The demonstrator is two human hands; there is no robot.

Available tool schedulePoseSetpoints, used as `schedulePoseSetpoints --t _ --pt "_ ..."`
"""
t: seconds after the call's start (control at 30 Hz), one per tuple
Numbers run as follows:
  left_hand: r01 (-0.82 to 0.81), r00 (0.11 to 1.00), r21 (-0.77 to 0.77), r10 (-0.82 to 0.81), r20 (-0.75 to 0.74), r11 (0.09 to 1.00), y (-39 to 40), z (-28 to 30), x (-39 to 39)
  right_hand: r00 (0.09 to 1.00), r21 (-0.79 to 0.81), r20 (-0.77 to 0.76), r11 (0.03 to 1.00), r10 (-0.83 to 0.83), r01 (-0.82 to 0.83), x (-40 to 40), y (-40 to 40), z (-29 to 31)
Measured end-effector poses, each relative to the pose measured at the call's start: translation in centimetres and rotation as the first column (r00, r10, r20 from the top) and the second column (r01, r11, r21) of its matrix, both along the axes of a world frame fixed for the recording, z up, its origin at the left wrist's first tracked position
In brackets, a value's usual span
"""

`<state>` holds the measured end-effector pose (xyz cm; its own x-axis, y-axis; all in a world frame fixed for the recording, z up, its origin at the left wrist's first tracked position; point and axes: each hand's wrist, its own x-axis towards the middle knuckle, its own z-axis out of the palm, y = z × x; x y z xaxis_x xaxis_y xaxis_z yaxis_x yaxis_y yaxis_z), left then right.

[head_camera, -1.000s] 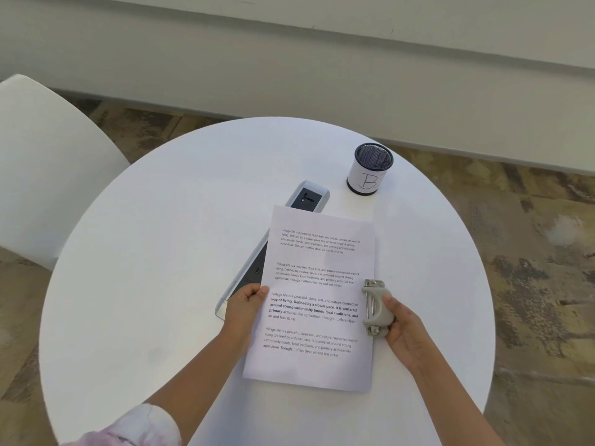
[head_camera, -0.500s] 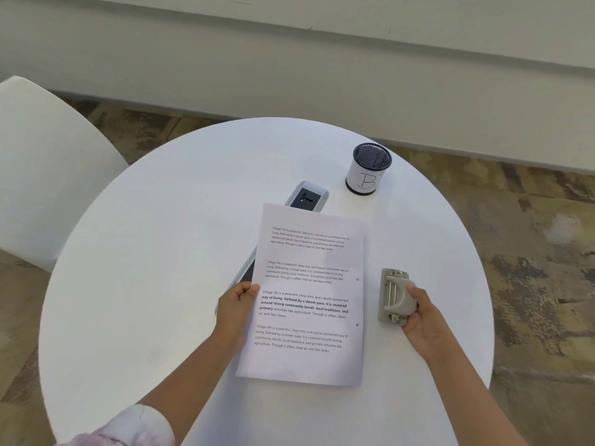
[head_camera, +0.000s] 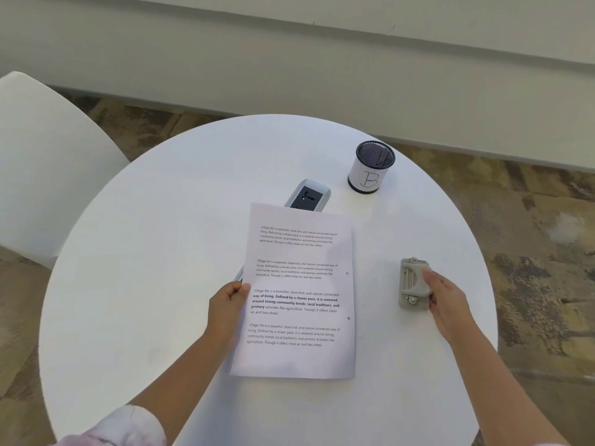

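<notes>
The left hand (head_camera: 227, 309) pinches the left edge of the printed sheet (head_camera: 297, 284), thumb on top. The right hand (head_camera: 449, 300) is curled round the grey hole punch (head_camera: 412, 284), which sits on the white tabletop (head_camera: 161, 252) right of the sheet, apart from it. Two punched holes (head_camera: 347, 273) mark the sheet's right margin (one sheet, one punch). The sheet's far end covers part of one socket strip (head_camera: 307, 196). One mesh cup (head_camera: 370, 169) marked B stands beyond, and one chair (head_camera: 48, 156) at left.

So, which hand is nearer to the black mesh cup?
Right: the right hand is below the black mesh cup, slightly right; the left hand is farther, lower-left.
</notes>
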<state>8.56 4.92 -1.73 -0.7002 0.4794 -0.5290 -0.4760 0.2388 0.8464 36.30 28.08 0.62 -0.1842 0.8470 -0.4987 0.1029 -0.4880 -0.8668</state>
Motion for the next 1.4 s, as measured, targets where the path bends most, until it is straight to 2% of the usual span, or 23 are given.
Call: schedulePoseSetpoints --t 0.37,0.63,0.8,0.9,1.07,1.27,1.4 --pt "-0.052 0.999 0.018 0.052 0.015 0.998 0.4 0.3 -0.5 0.956 0.12 0.293 0.993 -0.012 -0.024 -0.9 1.8 -0.3" --pt "-0.084 0.996 -0.012 0.084 0.034 0.996 0.1 -0.2 -1.1 0.846 0.236 0.532 0.954 0.034 -0.187 -0.5 2.9 -0.9" --pt "-0.086 0.996 -0.006 0.086 0.022 0.996 -0.3 0.0 -1.4 0.739 0.293 0.672 0.901 0.045 -0.321 -0.4 2.6 -0.6" --pt "-0.083 0.997 -0.018 0.083 0.003 0.996 -0.5 -0.2 -1.7 0.725 0.32 0.688 0.887 0.024 -0.333 -0.3 2.3 -0.4" --pt "-0.059 0.998 -0.041 0.058 -0.007 0.997 -0.9 -0.6 -1.9 0.75 0.355 0.66 0.895 -0.036 -0.27 -0.3 2.1 -0.4" --pt "-0.037 0.999 -0.043 0.037 -0.014 0.998 -0.7 -0.4 -2.0 0.72 0.347 0.693 0.892 -0.037 -0.289 -0.1 2.2 -0.8" --pt "-0.03 1.0 -0.033 0.029 -0.01 0.999 -0.5 -0.3 -2.0 0.748 0.349 0.662 0.903 -0.05 -0.248 0.0 2.2 -0.6"
